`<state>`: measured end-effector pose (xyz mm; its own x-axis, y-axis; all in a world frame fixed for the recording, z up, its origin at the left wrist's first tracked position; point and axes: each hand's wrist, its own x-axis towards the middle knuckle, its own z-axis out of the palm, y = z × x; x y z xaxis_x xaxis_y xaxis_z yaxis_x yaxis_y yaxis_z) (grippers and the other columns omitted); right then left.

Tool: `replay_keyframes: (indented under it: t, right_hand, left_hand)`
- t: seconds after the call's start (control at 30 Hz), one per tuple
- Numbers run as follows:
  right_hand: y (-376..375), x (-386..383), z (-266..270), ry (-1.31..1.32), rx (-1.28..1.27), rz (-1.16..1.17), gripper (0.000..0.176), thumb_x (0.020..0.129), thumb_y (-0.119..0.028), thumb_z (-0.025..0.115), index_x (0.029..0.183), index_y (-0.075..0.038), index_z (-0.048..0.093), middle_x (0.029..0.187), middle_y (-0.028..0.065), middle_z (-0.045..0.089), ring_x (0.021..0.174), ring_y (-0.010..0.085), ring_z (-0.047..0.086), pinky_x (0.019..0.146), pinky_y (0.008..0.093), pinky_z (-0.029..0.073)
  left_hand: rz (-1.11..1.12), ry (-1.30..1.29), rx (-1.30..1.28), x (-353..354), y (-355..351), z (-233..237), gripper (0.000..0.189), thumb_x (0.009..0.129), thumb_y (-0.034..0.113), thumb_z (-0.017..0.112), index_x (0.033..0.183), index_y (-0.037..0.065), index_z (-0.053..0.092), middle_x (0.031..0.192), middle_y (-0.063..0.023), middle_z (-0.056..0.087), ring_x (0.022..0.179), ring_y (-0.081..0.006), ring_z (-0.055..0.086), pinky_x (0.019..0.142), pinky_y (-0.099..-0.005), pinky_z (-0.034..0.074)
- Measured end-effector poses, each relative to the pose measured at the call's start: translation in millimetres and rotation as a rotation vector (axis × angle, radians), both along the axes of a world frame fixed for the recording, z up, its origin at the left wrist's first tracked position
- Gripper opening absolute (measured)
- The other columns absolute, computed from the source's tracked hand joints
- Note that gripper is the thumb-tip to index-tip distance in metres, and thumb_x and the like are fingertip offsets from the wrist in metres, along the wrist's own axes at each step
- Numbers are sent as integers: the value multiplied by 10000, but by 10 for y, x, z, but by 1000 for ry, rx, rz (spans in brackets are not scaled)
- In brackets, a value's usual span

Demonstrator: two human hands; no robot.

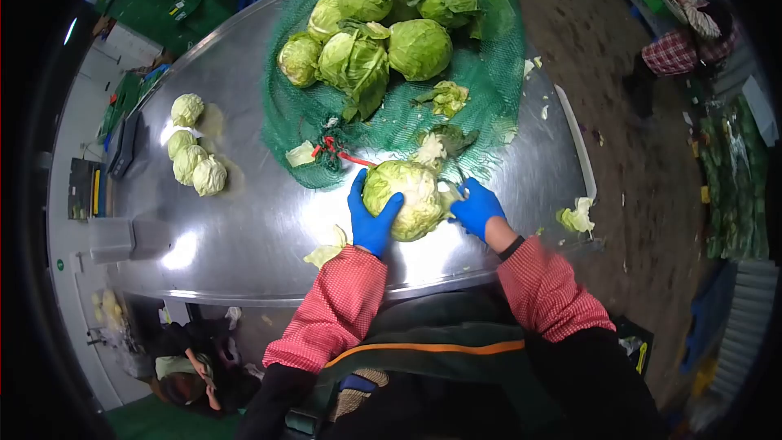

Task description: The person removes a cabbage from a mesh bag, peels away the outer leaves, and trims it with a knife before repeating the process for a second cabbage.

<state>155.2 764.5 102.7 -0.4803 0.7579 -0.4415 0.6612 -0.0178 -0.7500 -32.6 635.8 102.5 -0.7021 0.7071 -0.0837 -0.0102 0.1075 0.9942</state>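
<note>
My left hand (373, 216), in a blue glove, grips the left side of a pale green cabbage (403, 198) on the metal table (252, 228). At the cabbage's right side, my right hand (476, 205), also gloved in blue, has its fingers curled together. A pale piece and a thin dark shape show by those fingers; what they hold I cannot make out. Just above the cabbage lies a cut leafy stump (432, 149), on the edge of a green mesh bag (285, 126). A red tie (352, 158) runs from the mesh towards the cabbage.
Several untrimmed cabbages (419, 49) are heaped on the mesh. At the left stand several small trimmed cabbages (187, 165). Loose leaves (327, 248) lie near my left wrist, and another leaf (577, 216) at the table's right edge. Other people are at far right and lower left.
</note>
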Motion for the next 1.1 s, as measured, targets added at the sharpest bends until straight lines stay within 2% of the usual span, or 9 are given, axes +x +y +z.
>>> replay_keyframes:
  t: [0.1, 0.27, 0.4, 0.43, 0.5, 0.6, 0.63, 0.83, 1.1]
  right_hand:
    - [91, 207, -386, 256, -530, -286, 384, 848, -124, 602, 1197, -25, 478, 835, 166, 686, 522, 192, 638, 451, 306, 499]
    - [106, -83, 56, -5, 37, -54, 525, 871, -344, 644, 1260, -46, 454, 829, 158, 671, 660, 232, 682, 570, 356, 527]
    - [-121, -272, 674, 33, -102, 255, 905, 803, -623, 609, 1478, -119, 279, 1266, 244, 565, 1172, 380, 548, 991, 403, 430]
    - [-84, -271, 612, 90, -65, 288, 900, 801, -610, 621, 1478, -121, 285, 1288, 247, 548, 1190, 380, 535, 998, 399, 425]
    - [91, -271, 457, 206, 13, 357, 889, 799, -582, 644, 1478, -127, 295, 1332, 254, 512, 1226, 380, 509, 1013, 393, 415]
    - [358, -335, 536, 179, 142, 509, 787, 827, -508, 642, 1462, -153, 341, 1340, 210, 518, 1207, 367, 523, 1019, 388, 414]
    - [409, -346, 558, 152, 193, 566, 771, 835, -502, 634, 1461, -159, 344, 1339, 198, 522, 1202, 364, 526, 1019, 386, 414]
    - [-129, -6, 806, -186, 439, 229, 306, 965, -340, 445, 1123, -112, 574, 1031, 173, 643, 878, 385, 629, 765, 485, 500]
    - [-67, 54, 244, -170, 462, 183, 213, 943, -281, 470, 994, -88, 546, 898, 213, 645, 779, 445, 609, 716, 523, 489]
  left_hand:
    - [-55, -249, 30, -128, -57, 205, 863, 754, 208, 799, 1421, 9, 288, 1339, -188, 435, 1221, -285, 468, 1016, -383, 427]
    - [242, -711, -21, 69, -316, 423, 804, 783, 277, 782, 1394, 93, 294, 1322, -149, 442, 1175, -286, 502, 928, -443, 499]
    - [11, -509, -526, -156, -633, 444, 746, 700, 349, 849, 1237, 109, 391, 1200, -119, 465, 1106, -254, 520, 839, -437, 517]
    - [-121, -282, -426, -428, -738, -39, 770, 671, 353, 865, 1248, 99, 424, 1233, -135, 460, 1134, -249, 511, 897, -405, 487]
    - [-199, 481, -189, -519, -506, 460, 845, 664, 317, 865, 1332, 85, 404, 1265, -161, 453, 1182, -264, 484, 998, -384, 425]
    - [-622, 708, -78, -562, 34, 848, 956, 658, 289, 860, 1427, 86, 330, 1286, -186, 447, 1226, -304, 450, 1061, -387, 364]
    - [-762, 400, -99, -537, 123, 762, 929, 670, 285, 845, 1435, 97, 353, 1301, -189, 436, 1243, -324, 433, 1076, -396, 347]
    - [-465, 539, -337, -300, 139, 691, 930, 603, 433, 862, 1339, 28, 463, 1184, -214, 435, 1114, -343, 496, 980, -405, 441]
    - [-213, 793, -408, 155, 109, 671, 929, 545, 457, 858, 1253, -24, 498, 1062, -234, 467, 986, -390, 519, 865, -459, 473]
